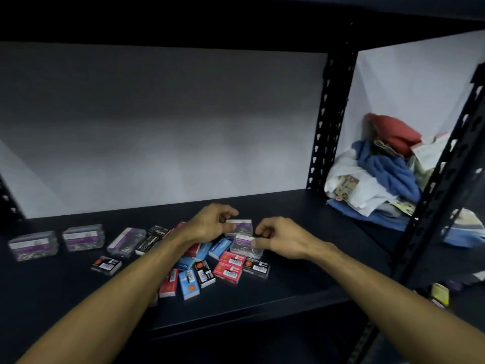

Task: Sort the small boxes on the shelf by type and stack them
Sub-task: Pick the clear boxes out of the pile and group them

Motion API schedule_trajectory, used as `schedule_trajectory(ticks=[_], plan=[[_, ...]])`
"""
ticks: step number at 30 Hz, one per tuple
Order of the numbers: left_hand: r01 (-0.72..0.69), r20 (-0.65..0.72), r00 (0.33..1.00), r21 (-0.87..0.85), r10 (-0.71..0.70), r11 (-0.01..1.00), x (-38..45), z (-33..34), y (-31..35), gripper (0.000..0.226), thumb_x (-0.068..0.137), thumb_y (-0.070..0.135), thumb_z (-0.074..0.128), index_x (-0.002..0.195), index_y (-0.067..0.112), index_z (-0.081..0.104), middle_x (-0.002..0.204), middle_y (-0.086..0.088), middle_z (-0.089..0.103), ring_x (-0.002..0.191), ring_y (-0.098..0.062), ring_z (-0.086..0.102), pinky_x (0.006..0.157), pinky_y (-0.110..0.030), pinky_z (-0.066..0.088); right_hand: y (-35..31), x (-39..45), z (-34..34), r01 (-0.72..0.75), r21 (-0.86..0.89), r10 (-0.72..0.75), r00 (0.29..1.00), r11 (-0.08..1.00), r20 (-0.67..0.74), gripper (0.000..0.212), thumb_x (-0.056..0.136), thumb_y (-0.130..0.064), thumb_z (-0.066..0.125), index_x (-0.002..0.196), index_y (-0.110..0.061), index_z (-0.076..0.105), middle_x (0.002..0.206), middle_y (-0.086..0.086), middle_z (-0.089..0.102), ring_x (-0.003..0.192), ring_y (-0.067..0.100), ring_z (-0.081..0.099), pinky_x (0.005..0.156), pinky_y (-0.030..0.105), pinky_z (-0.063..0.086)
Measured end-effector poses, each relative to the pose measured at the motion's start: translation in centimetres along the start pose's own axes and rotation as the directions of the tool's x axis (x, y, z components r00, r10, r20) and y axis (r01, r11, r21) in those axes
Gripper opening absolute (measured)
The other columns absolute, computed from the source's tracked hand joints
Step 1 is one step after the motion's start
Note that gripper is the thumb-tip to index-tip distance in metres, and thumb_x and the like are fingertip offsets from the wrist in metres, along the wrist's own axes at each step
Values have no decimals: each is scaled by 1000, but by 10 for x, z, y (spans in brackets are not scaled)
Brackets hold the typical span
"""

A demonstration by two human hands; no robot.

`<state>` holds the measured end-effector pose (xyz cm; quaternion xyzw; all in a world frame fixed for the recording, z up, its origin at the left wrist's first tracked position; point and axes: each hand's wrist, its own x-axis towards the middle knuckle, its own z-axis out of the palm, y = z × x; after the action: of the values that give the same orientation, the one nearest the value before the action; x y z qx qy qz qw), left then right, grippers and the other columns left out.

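Three clear plastic boxes with purple labels (pixel 82 237) are already set apart left of the fingers, while one such box is pinched by the left hand (pixel 210 222), another by the right hand (pixel 282 236), and the mixed red, blue and black cartons (pixel 204 269) below the fingers are judged still unsorted.

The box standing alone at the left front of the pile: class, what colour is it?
Black box, with a white barcode label and an orange dot; the head view shows it.

dim overall — the far wall (pixel 162 122) glows pale grey, brightest at right, while the shelf (pixel 301 271) falls into shadow; edges bow outward, details soft and blurry.
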<state>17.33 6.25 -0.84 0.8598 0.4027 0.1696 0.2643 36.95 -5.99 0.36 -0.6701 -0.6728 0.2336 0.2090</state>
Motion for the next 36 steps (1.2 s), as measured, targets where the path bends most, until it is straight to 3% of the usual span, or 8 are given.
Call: schedule_trajectory(ticks=[3,6,11,15,19,24,31,36], plan=[[56,79,995,19,-57,998,9,3,-1,50,91,34,67,138,24,53,124,4,59,105,-11,61,86,-25,49,6,-3,2,-26,-37,27,999,999,40,41,78,-57,72,107,-28,67,104,-12,62,94,7,61,85,32,54],[53,143,988,54,-60,997,13,2,-4,51,93,37,64,139,20,52,128,0,60,105,-10,62,84,-24,49,7,-2,4,0,-72,4,998,997,55,50,77,-60,71,113,-26,67,107,-12,57,98,7,58,87,34,53],[43,186,981,16,-46,999,13,-2,-9,36,90,40,66,121,24,60,110,3,68,90,-11,70,79,-29,58,5,3,7,6,-36,-4,998,999,58,43,74,-56,75,105,-27,67,106,-13,57,95,6,58,85,33,52],[21,157,987,-9,-20,1000,15,-3,-7,31,86,35,73,111,23,58,106,5,66,92,-11,67,81,-32,58,4,2,6,-16,38,13,998,999,68,37,75,-45,80,101,-27,62,101,-11,65,91,5,62,76,26,51],[-1,133,991,-49,7,999,17,-3,-4,30,84,29,76,104,24,54,105,2,65,91,-14,67,79,-34,59,6,0,3,-37,65,34,998,997,50,40,74,-39,83,103,-27,58,98,-9,66,89,7,63,75,27,52],[-23,117,993,-63,31,998,19,-2,-2,31,83,25,76,103,24,52,104,1,65,92,-15,67,81,-38,59,12,1,3,-50,99,48,999,994,22,36,74,-36,82,101,-28,60,96,-8,68,87,9,66,84,36,57],[-27,92,995,-78,34,997,17,-1,0,37,82,15,77,105,27,49,102,3,66,91,-13,66,77,-30,57,13,-4,1,-47,140,47,999,989,1,35,77,-29,82,105,-28,60,97,-6,67,84,7,64,78,29,56],[-25,76,997,-69,31,997,12,-3,-2,42,83,9,75,108,28,47,104,4,64,94,-12,65,81,-33,58,10,-4,3,-12,139,16,1000,990,-25,41,77,-23,82,110,-29,59,92,-7,65,78,5,63,72,24,54]])
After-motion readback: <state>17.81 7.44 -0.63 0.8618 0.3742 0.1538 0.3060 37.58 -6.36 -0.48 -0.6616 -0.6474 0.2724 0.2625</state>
